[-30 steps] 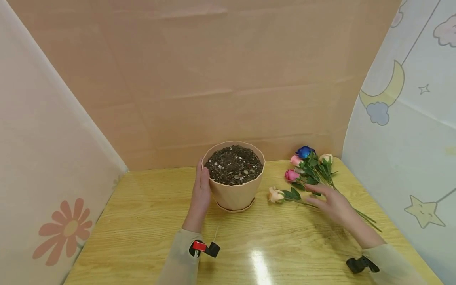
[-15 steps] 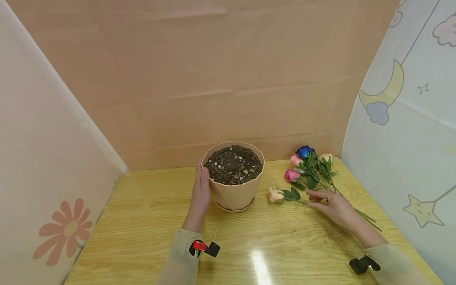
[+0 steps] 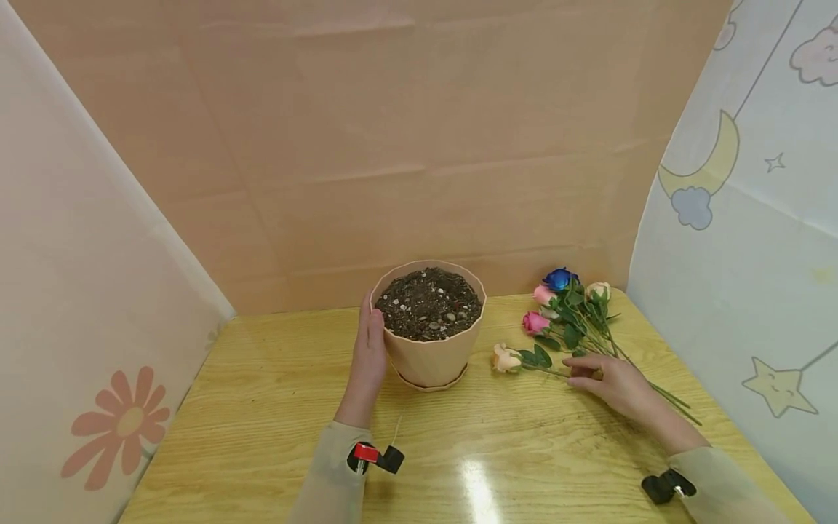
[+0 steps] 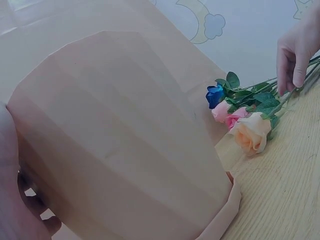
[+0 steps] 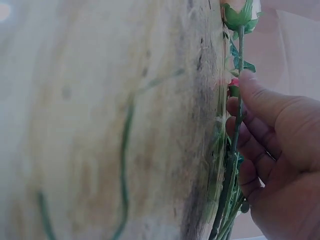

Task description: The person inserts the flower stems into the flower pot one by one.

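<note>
Right of the soil-filled flowerpot (image 3: pixel 428 362), the right hand (image 3: pixel 615 382) pinches the stem of a peach rose (image 3: pixel 506 359) between its fingers. The left hand (image 3: pixel 369 362), fingers extended, touches the flowerpot's left side.

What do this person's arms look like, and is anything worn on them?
The sleeves are long, pale beige. Each bears a black gadget; the left one adds a red piece and thin strand. The left grip and right grip are bare.

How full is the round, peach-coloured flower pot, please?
The pot is nearly full: dark speckled soil sits just below its scalloped rim.
</note>
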Demonstrator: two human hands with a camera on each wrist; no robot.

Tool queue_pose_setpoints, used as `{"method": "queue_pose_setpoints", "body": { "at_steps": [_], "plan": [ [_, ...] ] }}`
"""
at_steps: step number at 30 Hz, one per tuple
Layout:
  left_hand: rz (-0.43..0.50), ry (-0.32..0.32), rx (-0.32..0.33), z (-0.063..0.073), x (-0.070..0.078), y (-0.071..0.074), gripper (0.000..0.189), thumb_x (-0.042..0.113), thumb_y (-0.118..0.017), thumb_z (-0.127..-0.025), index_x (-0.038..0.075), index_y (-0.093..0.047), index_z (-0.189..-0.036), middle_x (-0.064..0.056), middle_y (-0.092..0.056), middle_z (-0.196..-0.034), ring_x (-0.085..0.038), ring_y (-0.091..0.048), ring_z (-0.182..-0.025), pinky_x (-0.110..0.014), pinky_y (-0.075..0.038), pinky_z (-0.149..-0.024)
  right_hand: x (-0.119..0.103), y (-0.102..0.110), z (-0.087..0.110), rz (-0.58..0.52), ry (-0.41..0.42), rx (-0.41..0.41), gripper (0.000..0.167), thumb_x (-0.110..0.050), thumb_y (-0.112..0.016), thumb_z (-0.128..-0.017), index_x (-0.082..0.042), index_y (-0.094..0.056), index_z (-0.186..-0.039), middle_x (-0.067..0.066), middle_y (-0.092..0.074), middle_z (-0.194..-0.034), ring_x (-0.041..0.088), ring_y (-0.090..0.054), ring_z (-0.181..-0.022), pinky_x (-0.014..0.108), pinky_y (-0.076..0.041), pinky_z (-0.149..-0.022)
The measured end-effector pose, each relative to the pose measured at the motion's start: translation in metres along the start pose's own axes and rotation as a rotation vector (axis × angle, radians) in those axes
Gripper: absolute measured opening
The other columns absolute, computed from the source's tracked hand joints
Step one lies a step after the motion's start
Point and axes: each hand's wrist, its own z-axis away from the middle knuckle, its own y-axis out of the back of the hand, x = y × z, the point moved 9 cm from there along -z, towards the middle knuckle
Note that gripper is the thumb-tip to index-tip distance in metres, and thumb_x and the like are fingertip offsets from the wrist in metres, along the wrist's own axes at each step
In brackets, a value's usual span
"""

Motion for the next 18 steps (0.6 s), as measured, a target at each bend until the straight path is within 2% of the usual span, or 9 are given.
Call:
{"method": "queue_pose_setpoints", "body": {
  "at_steps": [7, 13, 18],
  "plan": [
    [0.007, 0.001, 0.001, -0.0016, -0.0032, 0.0, 0.061, 0.055, -0.024, -0.121, 0.041, -0.009, -0.178, -0.001, -0.009, -0.185, -0.035, -0.014, -0.168, -0.068, -0.016, -0.131, 0.0021, -0.0033, -0.0017, 0.054, 0.03, 0.032, 0.027, -0.022, -0.089, -0.096, -0.012, -0.086, -0.12, -0.007, -0.078, -0.104, 0.018, -0.074, -0.094, 0.044, -0.062, -0.083],
    [0.009, -0.001, 0.006, -0.0019, -0.0026, 0.0004, 0.061, 0.055, -0.025, -0.121, 0.04, -0.01, -0.178, -0.001, -0.01, -0.184, -0.034, -0.017, -0.168, -0.068, -0.016, -0.131, -0.0015, -0.0025, -0.002, 0.079, 0.048, 0.049, 0.016, -0.019, -0.088, -0.097, -0.017, -0.088, -0.112, -0.005, -0.079, -0.104, 0.025, -0.076, -0.096, 0.053, -0.062, -0.085],
    [0.012, -0.011, 0.01, -0.002, -0.002, 0.0005, 0.061, 0.054, -0.025, -0.121, 0.039, -0.011, -0.178, -0.002, -0.011, -0.184, -0.035, -0.016, -0.168, -0.067, -0.017, -0.131, -0.0064, 0.0005, -0.0016, 0.065, 0.051, 0.066, 0.012, -0.018, -0.086, -0.099, -0.02, -0.088, -0.11, -0.008, -0.078, -0.103, 0.018, -0.073, -0.093, 0.046, -0.062, -0.081]
  ]
}}
